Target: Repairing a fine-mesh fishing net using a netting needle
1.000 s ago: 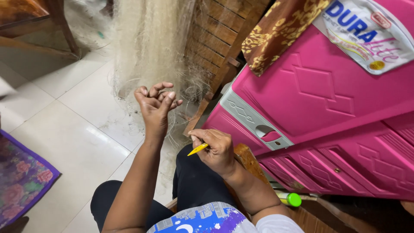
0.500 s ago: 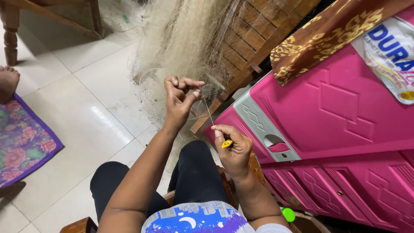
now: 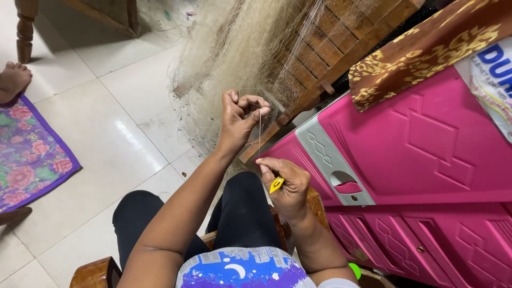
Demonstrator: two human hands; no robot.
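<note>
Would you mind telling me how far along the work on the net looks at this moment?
Done: cannot tell; no finished section stands out in the pale net hanging bunched over the wooden frame. In hand: the left hand pinches mesh while the right hand grips a yellow netting needle, thread taut between them. Left: unclear.

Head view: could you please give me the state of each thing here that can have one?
Left hand: raised, fingers pinched on the net.
Right hand: closed on the yellow netting needle.
Thread: taut between the hands.
Fishing net: bunched, hanging over the wooden frame.
Pink cabinet: drawers shut.
Floral mat: flat on the floor.
</note>
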